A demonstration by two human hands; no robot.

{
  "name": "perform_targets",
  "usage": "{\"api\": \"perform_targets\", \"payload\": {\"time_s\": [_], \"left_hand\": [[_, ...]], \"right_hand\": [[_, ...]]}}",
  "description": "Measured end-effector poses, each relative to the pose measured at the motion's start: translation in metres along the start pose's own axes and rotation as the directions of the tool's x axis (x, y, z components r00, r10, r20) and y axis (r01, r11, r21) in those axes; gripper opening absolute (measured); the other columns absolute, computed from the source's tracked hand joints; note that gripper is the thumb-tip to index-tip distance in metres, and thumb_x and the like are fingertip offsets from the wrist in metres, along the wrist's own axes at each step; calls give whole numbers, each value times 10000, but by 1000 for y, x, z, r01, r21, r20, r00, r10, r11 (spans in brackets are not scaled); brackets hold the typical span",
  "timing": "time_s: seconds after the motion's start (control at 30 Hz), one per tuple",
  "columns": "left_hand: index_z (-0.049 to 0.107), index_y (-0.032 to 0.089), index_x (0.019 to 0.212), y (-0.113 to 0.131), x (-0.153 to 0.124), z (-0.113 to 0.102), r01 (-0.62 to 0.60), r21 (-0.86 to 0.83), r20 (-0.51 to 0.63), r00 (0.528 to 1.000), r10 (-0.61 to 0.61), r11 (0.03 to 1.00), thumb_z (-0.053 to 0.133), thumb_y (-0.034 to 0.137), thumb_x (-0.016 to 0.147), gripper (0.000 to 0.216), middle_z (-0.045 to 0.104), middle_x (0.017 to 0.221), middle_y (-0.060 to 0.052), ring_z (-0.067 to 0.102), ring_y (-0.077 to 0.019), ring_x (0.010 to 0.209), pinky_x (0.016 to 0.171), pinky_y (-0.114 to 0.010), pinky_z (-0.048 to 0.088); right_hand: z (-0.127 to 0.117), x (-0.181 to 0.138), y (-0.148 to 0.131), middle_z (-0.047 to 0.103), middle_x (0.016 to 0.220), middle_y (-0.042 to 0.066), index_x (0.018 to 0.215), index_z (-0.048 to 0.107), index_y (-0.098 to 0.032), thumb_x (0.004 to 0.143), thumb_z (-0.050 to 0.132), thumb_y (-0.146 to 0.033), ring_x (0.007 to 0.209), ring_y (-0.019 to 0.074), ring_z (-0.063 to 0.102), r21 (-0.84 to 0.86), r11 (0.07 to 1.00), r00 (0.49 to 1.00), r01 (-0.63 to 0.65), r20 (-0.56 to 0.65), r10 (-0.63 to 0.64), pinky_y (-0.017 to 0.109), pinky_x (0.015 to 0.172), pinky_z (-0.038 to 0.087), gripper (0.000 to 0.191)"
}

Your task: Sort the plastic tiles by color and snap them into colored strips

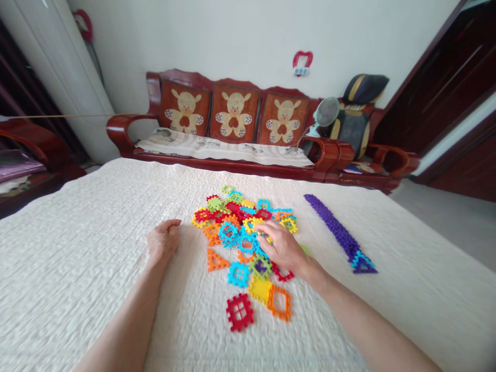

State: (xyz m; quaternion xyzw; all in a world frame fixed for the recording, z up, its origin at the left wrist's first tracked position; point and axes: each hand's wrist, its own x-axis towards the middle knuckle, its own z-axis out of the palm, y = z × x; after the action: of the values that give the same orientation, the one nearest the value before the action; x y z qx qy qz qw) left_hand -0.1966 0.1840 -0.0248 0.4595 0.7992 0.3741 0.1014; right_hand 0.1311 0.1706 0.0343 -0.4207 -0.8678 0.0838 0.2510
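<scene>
Purple plastic strip of toothed pieces, lying on the white quilted cover well to the right of everything else, with a blue-and-purple triangular end on its near side. Going by the head view, probably the finished part so far; can't tell if joined or just stacked. Loads left, honestly: big mixed heap of red, yellow, blue, green and orange plastic pieces in the middle, looking unsorted, plus a red windowed square and an orange open frame spread toward the near side. Maybe only early days, then. Right hand over the heap, fingers bent among yellow and blue bits; can't tell if actually grasping one. Left hand resting on the cover beside the heap, grip curled loosely closed, nothing visible in it.
</scene>
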Motion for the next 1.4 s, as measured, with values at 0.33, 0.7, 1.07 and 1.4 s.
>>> {"api": "perform_targets", "payload": {"time_s": [0.33,0.7,1.07,1.4], "left_hand": [[729,198,910,1,0,-1,15,38,22,1000,-16,999,422,217,709,367,721,853,-26,642,-190,771,783,-287,489],[727,209,909,-4,3,3,6,53,26,1000,-8,999,427,234,721,355,720,826,-25,642,-192,755,770,-299,492],[728,234,916,-5,4,1,26,77,22,999,-28,997,456,256,724,334,723,832,-23,634,-195,728,734,-302,481],[732,228,884,-3,3,2,14,63,9,1000,-14,998,456,236,718,323,711,742,-14,631,-185,694,718,-295,486]], "right_hand": [[7,-89,-46,588,852,37,895,591,-229,894,413,-209,839,174,539,-31,998,998,-59,27,60,334,773,414,179],[23,-67,-15,574,898,33,990,599,-250,782,576,-234,886,206,539,-74,979,982,-190,3,191,346,779,427,210],[8,-68,4,609,903,28,946,581,-214,775,570,-195,844,160,577,278,950,971,-140,-149,186,286,762,462,173],[9,-19,37,595,1000,51,1017,566,-211,845,503,-253,964,176,559,325,942,945,-85,-274,179,325,865,449,187]]}}
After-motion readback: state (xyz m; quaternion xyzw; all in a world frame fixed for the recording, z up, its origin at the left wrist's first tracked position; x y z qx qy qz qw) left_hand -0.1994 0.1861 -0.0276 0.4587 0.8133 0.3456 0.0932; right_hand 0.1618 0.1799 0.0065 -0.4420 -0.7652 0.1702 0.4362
